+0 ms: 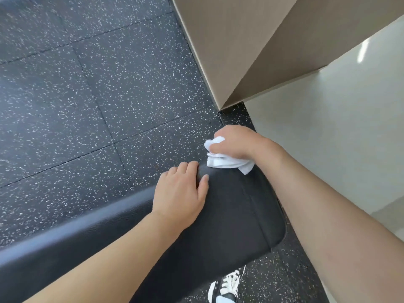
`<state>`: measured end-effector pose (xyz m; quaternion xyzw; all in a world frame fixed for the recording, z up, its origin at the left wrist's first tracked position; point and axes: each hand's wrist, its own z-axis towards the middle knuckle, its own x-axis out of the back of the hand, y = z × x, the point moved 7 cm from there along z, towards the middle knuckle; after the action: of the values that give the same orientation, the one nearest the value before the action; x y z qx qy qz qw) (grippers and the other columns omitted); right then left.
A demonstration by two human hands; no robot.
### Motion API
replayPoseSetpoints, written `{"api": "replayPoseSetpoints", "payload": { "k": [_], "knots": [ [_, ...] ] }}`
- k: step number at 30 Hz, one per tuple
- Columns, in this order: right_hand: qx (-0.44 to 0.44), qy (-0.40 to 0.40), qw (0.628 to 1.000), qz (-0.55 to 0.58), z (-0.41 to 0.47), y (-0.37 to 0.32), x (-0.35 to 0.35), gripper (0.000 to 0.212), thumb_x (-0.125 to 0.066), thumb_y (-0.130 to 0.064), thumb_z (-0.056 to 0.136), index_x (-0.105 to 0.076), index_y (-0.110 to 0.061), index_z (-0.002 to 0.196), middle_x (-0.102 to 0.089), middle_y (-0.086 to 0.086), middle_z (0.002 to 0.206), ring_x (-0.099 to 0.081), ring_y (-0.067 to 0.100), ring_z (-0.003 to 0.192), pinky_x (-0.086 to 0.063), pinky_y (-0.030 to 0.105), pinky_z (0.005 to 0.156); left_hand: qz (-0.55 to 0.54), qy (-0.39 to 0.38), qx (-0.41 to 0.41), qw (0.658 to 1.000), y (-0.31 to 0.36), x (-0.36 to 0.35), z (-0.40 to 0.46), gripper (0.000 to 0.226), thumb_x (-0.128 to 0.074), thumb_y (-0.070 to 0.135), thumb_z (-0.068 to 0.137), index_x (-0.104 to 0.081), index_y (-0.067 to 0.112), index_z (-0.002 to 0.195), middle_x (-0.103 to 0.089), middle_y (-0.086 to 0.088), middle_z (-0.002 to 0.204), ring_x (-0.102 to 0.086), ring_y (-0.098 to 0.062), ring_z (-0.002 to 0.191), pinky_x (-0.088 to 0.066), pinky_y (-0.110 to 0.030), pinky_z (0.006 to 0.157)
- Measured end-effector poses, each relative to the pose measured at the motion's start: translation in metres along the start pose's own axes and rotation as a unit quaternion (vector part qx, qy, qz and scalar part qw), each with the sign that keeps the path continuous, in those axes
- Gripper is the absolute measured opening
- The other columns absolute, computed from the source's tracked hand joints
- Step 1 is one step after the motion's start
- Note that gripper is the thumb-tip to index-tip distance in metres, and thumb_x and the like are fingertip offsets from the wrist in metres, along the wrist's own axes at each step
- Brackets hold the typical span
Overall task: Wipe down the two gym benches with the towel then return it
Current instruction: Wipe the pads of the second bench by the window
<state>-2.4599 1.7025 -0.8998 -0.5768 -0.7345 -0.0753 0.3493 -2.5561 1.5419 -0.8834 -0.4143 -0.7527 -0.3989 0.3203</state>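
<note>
Speckled black rubber floor point(65, 95) surrounds a black padded vinyl gym bench point(229, 215). At its far end edge the right hand point(236, 143) clenches a bunched white towel point(225, 161); the left hand point(181, 193), fingers point(188, 167) loosely flat, braces beside it. The bench's long, unwiped axis runs back left.

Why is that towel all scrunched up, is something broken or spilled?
Nothing looks wrong. The right hand holds the white towel bunched against the end of the black bench, and the left hand rests flat on the pad. No tear or spill shows on the speckled floor.
</note>
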Motion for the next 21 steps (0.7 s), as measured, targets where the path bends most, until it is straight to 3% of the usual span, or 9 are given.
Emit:
{"api": "replayPoseSetpoints", "payload": {
  "k": [4, 15, 18, 21],
  "knots": [
    [0.037, -0.032, 0.996, -0.075, 0.011, -0.058, -0.033, 0.035, -0.048, -0.047, 0.087, -0.065, -0.021, 0.072, -0.066, -0.004, 0.076, -0.059, 0.017, 0.072, -0.033, 0.032, 0.057, 0.007, -0.003, 0.017, 1.000, -0.046, 0.006, -0.027, 0.061, -0.014, 0.063, 0.097, -0.055, 0.026, 0.122, -0.063, 0.005, 0.110, -0.061, -0.027, 0.102, -0.043, -0.042, 0.091],
    [0.121, -0.114, 0.984, -0.056, 0.022, -0.236, -0.145, 0.030, -0.050, -0.046, 0.086, -0.061, -0.022, 0.072, -0.063, -0.005, 0.073, -0.060, 0.019, 0.073, -0.034, 0.031, 0.056, 0.003, 0.019, 0.098, 0.995, -0.198, 0.022, -0.117, 0.052, -0.029, 0.054, 0.102, -0.064, 0.020, 0.119, -0.065, 0.004, 0.105, -0.063, -0.028, 0.099, -0.045, -0.044, 0.088],
    [0.134, -0.097, 0.985, -0.052, 0.015, -0.243, -0.148, 0.037, -0.041, -0.048, 0.088, -0.056, -0.021, 0.069, -0.060, -0.006, 0.070, -0.059, 0.021, 0.073, -0.035, 0.034, 0.058, -0.001, 0.039, 0.104, 0.994, -0.215, 0.022, -0.131, 0.053, -0.035, 0.051, 0.101, -0.065, 0.015, 0.126, -0.067, 0.000, 0.113, -0.063, -0.031, 0.103, -0.046, -0.046, 0.091],
    [0.099, -0.075, 0.989, -0.085, 0.011, -0.194, -0.117, 0.040, -0.037, -0.055, 0.084, -0.053, -0.021, 0.072, -0.059, -0.005, 0.063, -0.057, 0.014, 0.063, -0.039, 0.035, 0.057, 0.001, 0.043, 0.126, 0.991, -0.211, 0.023, -0.129, 0.056, -0.035, 0.048, 0.100, -0.068, 0.010, 0.125, -0.069, -0.005, 0.112, -0.064, -0.034, 0.101, -0.045, -0.049, 0.093]
  ]
}}
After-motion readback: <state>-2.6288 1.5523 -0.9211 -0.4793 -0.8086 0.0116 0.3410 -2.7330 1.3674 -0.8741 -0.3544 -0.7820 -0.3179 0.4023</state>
